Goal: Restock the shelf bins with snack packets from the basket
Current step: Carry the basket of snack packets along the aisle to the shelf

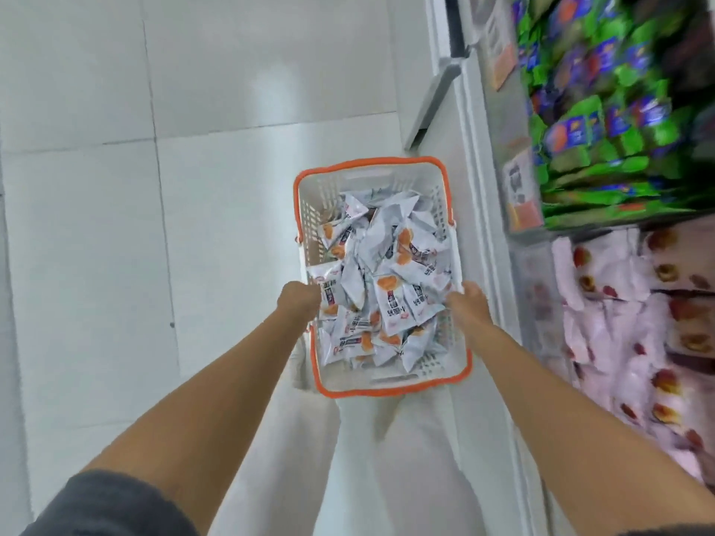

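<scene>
A white basket (387,176) with an orange rim is held out in front of me above the floor. It is heaped with several white snack packets (390,280) printed with orange pictures. My left hand (300,301) grips the basket's left side at the rim. My right hand (470,303) grips the right side. On the right are the shelf bins: an upper bin (520,222) with green and blue packets (592,110), and a lower bin with pink packets (626,326) showing red and yellow pictures.
The white tiled floor (154,187) spreads to the left and ahead. The white shelf frame (478,121) runs along the right, close to the basket's right side. My legs in white trousers (367,458) are below the basket.
</scene>
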Demonstrator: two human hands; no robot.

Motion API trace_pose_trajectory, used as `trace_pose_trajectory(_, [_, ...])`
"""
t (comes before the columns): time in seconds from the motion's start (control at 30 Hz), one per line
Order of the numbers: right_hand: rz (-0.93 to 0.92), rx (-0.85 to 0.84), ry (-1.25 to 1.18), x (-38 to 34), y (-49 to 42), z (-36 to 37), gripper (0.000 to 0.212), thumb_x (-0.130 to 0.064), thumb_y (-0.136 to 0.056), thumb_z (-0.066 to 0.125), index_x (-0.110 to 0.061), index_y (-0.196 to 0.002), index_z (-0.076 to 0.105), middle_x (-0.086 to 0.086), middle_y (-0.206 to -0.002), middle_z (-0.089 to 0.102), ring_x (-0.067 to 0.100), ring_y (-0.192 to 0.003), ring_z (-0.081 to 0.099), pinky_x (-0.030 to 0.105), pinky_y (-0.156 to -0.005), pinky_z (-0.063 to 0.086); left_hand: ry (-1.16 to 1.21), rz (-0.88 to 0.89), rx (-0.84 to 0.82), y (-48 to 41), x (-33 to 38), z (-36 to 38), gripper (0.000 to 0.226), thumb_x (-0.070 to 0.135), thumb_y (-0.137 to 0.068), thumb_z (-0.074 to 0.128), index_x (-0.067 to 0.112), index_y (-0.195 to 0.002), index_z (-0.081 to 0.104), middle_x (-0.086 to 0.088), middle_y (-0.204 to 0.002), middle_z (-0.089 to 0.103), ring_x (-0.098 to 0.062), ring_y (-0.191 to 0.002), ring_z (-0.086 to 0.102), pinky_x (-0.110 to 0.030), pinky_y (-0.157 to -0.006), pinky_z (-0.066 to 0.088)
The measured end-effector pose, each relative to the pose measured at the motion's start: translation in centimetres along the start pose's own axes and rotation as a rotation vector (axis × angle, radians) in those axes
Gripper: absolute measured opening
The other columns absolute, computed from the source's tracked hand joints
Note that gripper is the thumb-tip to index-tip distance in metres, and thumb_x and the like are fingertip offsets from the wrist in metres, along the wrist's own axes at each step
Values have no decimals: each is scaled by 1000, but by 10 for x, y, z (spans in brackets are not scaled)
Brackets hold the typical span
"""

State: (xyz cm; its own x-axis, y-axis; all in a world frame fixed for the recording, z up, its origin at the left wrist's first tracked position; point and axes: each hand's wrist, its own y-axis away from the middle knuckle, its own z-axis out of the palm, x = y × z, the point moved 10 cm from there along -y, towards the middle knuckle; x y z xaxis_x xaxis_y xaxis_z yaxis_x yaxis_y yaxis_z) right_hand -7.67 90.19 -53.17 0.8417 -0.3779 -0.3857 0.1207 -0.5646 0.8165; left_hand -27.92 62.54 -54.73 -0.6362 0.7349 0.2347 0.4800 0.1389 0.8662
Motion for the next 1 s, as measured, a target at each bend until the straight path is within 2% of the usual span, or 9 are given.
trace_pose_trajectory(0.13, [-41, -4, 47, 0, -64, 19, 70, -12, -90, 52, -12, -153, 22, 9, -156, 30, 30, -131, 45, 27, -100, 48, -203, 73, 53, -53, -4, 31, 21, 15, -97, 47, -3, -90, 57, -20, -96, 60, -32, -88, 61, -34, -71, 47])
trace_pose_trajectory(0.23, [-65, 68, 112, -6, -104, 31, 77, -38, -77, 52, -15, -147, 32, 14, -147, 38, 34, -130, 44, 37, -103, 42, -305, 87, 155, -77, 3, 37, 45, 25, -98, 44, -1, -135, 43, -21, -132, 50, -38, -121, 51, -41, -99, 46])
trace_pose_trajectory(0.3, [-62, 162, 170, -15, -111, 35, 69, -38, -88, 52, -9, -147, 30, 18, -147, 33, 35, -131, 39, 35, -100, 37, -317, 103, 277, -86, 12, 27, 51, 26, -99, 43, 3, -144, 31, -19, -140, 43, -37, -129, 42, -44, -105, 40])
trace_pose_trajectory(0.4, [-11, 286, 284, -19, -117, 34, 70, -42, -93, 47, -4, -148, 25, 21, -150, 23, 34, -137, 26, 40, -110, 28, -248, 143, 236, -102, 20, 25, 43, 24, -100, 38, 3, -138, 38, -18, -133, 51, -35, -122, 49, -43, -100, 44])
trace_pose_trajectory(0.5, [20, 274, 348, -18, -114, 32, 61, -40, -92, 46, -3, -138, 38, 20, -145, 27, 35, -133, 31, 41, -107, 31, -143, 82, 161, -114, 10, 23, 37, 16, -96, 42, 1, -129, 47, -18, -123, 59, -34, -111, 59, -43, -90, 51])
trace_pose_trajectory(0.67, [69, 92, 123, -6, -112, 55, 60, -28, -78, 57, -8, -133, 44, 12, -132, 50, 31, -109, 56, 39, -85, 49, -61, 24, 127, -121, -8, -3, 31, 16, -96, 46, -3, -120, 53, -15, -109, 62, -30, -95, 62, -33, -70, 46])
trace_pose_trajectory(0.77, [79, 20, 141, -5, -97, 74, 56, -12, -82, 55, -1, -136, 40, 12, -123, 51, 30, -108, 53, 34, -77, 42, 0, -22, 79, -122, -19, -20, 14, 11, -94, 50, 2, -104, 55, -9, -84, 54, -19, -64, 49, -26, -53, 35])
trace_pose_trajectory(0.9, [27, -65, 140, -19, -76, 88, 37, 0, -83, 53, 5, -119, 53, 15, -102, 54, 16, -70, 48, 26, -57, 34, 130, -77, 35, -116, -36, -49, 10, 3, -87, 57, 4, -97, 60, -7, -79, 54, -22, -72, 55, -27, -63, 41])
trace_pose_trajectory(1.0, [14, -81, 124, -33, -45, 91, 37, 1, -80, 52, 4, -117, 51, 14, -99, 52, 14, -67, 43, 27, -53, 31, 151, -73, 53, -97, -41, -75, 3, 1, -88, 56, 4, -89, 57, -6, -76, 52, -17, -59, 47, -23, -50, 34])
